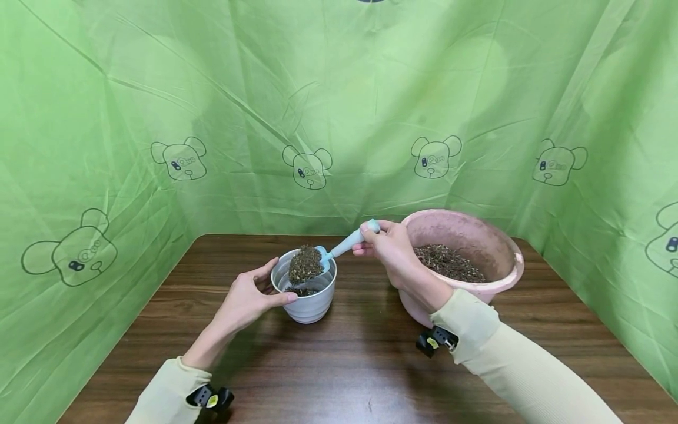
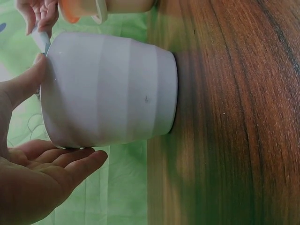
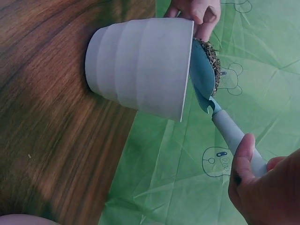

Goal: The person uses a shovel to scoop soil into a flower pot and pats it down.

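Observation:
A white ribbed flowerpot (image 1: pixel 309 306) stands upright on the table with some dark soil (image 1: pixel 303 291) inside. My left hand (image 1: pixel 249 300) holds it from the left, thumb at the rim and fingers along the far side; in the left wrist view the fingers (image 2: pixel 70 161) lie against its wall. With my right hand (image 1: pixel 389 247) I grip the handle of a light blue garden trowel (image 3: pixel 204 70). The trowel's blade, heaped with soil (image 1: pixel 306 265), is over the pot's mouth, right at the rim in the right wrist view.
To the right, a large pink tub (image 1: pixel 461 227) holds more dark soil (image 1: pixel 450 263), and my right forearm passes in front of it. The brown wooden table (image 1: pixel 349 365) is enclosed at the back and sides by green cloth (image 1: pixel 365 118) printed with bear-head drawings.

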The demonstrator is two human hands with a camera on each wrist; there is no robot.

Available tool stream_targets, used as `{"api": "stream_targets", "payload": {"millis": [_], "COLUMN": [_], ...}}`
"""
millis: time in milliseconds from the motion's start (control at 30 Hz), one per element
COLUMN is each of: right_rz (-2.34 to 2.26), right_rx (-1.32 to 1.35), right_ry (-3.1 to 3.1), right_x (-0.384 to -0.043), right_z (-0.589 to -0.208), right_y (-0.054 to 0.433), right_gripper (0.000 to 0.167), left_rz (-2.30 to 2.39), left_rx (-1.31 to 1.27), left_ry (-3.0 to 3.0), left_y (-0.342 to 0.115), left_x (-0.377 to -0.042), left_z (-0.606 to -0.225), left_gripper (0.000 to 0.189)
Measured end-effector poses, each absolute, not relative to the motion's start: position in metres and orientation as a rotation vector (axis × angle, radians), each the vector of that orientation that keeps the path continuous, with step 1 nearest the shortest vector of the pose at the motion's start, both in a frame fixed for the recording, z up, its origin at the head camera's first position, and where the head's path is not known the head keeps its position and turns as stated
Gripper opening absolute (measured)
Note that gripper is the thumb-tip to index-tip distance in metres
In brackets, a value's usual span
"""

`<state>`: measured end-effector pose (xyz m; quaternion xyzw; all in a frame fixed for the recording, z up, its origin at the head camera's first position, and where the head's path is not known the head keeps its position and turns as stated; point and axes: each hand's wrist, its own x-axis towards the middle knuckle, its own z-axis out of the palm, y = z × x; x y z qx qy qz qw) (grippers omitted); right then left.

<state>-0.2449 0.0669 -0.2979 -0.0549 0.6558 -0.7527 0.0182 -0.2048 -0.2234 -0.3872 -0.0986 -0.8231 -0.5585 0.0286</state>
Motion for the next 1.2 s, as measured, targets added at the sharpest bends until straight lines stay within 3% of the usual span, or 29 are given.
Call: {"api": "stream_targets", "payload": {"millis": [200, 567, 1200], "right_rz": [-2.309, -2.267, -1.950], "right_rx": [-0.177, -0.336, -0.699], "right_ry": [2.118, 2.328, 2.700], "right_x": [-0.244, -0.241, -0.233], "right_z": [-0.299, -0.302, -0.304], "right_y": [0.063, 0.053, 0.053], "right_gripper": [0.028, 0.017, 0.018], "left_rz": [-1.728, -1.721, -1.731], "left_rx": [-0.298, -0.296, -0.295], "left_ry": [-2.539, -2.538, -2.535], "left_y": [-0.223, -0.223, -0.223], "left_x": [-0.205, -0.205, -0.205], "left_z": [-0.388, -0.387, -0.388], "left_gripper": [0.098, 0.097, 0.095]}}
